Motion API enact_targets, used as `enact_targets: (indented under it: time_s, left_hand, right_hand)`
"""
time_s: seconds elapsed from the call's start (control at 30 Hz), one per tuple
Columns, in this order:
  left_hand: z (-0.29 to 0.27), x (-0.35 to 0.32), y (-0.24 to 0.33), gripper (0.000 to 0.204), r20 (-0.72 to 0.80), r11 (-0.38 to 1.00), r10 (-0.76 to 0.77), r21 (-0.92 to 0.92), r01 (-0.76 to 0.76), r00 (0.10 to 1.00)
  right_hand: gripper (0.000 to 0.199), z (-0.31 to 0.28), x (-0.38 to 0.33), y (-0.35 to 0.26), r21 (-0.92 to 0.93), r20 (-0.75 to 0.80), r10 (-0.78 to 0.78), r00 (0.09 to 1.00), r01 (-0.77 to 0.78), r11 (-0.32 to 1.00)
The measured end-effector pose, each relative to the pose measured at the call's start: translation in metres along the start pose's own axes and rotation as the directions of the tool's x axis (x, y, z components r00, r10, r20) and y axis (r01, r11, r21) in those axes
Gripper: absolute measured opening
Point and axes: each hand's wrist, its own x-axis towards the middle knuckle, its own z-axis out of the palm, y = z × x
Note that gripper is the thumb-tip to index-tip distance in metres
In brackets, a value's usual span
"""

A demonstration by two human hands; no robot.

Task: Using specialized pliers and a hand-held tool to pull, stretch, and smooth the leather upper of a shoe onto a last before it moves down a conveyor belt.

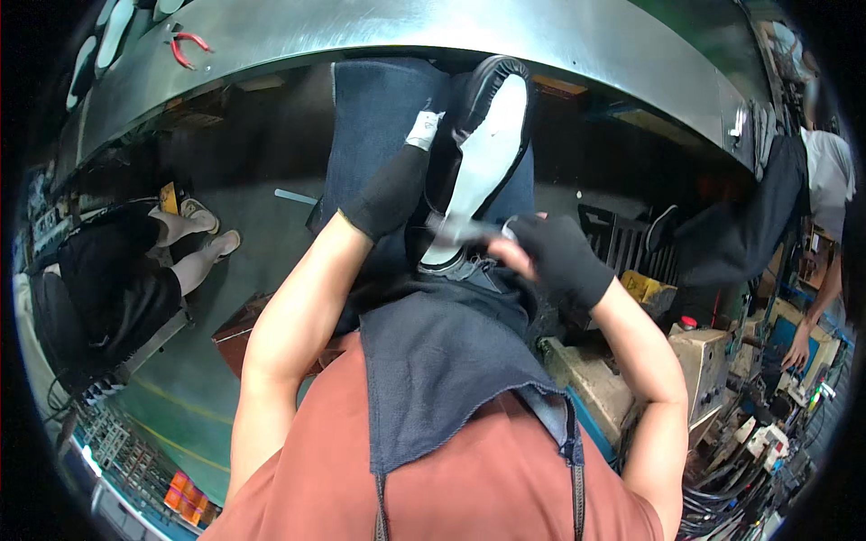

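Observation:
Across my lap, sole side up, lies a black shoe (492, 149) with a white insole board and gathered leather at its toe. My left hand (392, 189), in a black fingerless glove with white tape on a finger, is closed against its left side; some fingers are hidden. Over the heel part, my gloved right hand (559, 257) is closed on a grey metal tool (460, 230) that looks like a hammer, smeared by motion. Whether the tool touches the shoe I cannot tell. A dark denim apron (442, 361) covers my lap.
A curved metal bench (406, 27) runs ahead, with red-handled pliers (188, 47) on it and more shoes (113, 36) at far left. A seated person (108, 279) is on my left. Machinery (699, 361) and other people (825, 171) are on my right.

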Motion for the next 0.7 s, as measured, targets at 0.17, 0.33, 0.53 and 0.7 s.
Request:
enact_targets:
  time_s: [0.17, 0.33, 0.53, 0.7]
  left_hand:
    - [0.025, 0.005, 0.037, 0.055, -0.122, 0.91, -0.41, -0.125, 0.396, 0.904]
    - [0.029, 0.0, 0.052, 0.065, 0.028, 0.932, -0.351, -0.087, 0.352, 0.936]
    - [0.054, -0.02, 0.03, 0.106, -0.055, 0.793, 0.335, 0.555, -0.25, 0.94]
    - [0.057, -0.008, 0.015, 0.107, -0.066, 0.682, 0.364, 0.698, -0.218, 0.929]
  right_hand:
    - [0.041, -0.011, -0.013, 0.036, 0.289, 0.056, 0.312, 0.948, -0.315, 0.904]
    - [0.045, -0.035, 0.006, 0.038, 0.475, 0.176, 0.346, 0.922, -0.387, 0.79]
    - [0.041, -0.014, 0.008, 0.037, 0.026, -0.185, 0.218, 0.958, -0.217, 0.976]
    - [0.035, 0.022, 0.022, 0.08, 0.045, -0.271, 0.18, 0.946, -0.174, 0.984]
